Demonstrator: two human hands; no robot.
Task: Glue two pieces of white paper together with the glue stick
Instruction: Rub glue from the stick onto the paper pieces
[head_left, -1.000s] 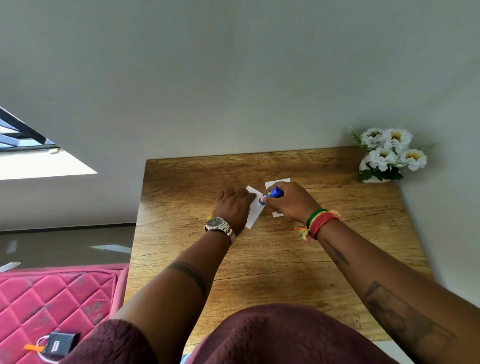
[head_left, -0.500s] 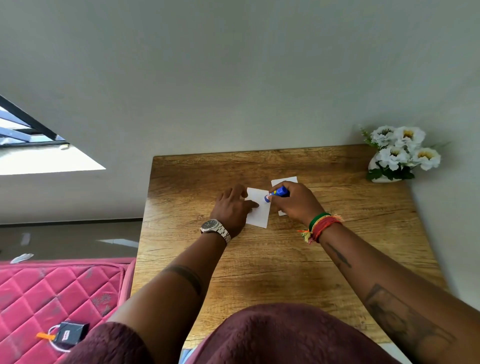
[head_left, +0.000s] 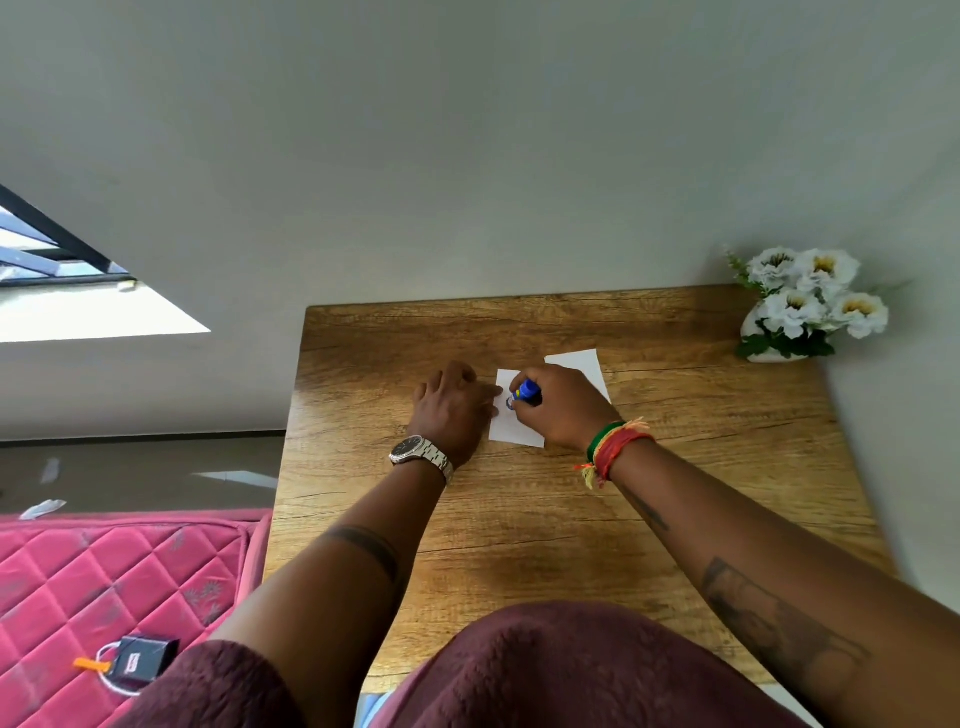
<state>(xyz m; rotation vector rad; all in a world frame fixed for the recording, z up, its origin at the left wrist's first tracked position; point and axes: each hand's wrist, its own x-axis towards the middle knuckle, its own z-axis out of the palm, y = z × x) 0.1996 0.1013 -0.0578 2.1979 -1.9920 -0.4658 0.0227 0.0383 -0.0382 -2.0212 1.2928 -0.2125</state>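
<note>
Two white paper pieces lie on the wooden table (head_left: 519, 519). The nearer piece (head_left: 511, 428) lies flat in front of me, and my left hand (head_left: 452, 410) presses on its left edge with fingers spread. My right hand (head_left: 563, 405) grips a blue glue stick (head_left: 525, 392), whose tip touches the upper part of that piece. The second piece (head_left: 579, 364) lies behind my right hand, partly hidden by it.
A white vase of white flowers (head_left: 805, 306) stands at the table's far right corner against the wall. A pink quilted cushion (head_left: 104, 597) with a small black tagged object (head_left: 137, 662) sits left of the table.
The nearer paper, tilted a second ago, now lies flat and square. My right hand has brought the glue stick's tip onto it while my left hand holds it down.
</note>
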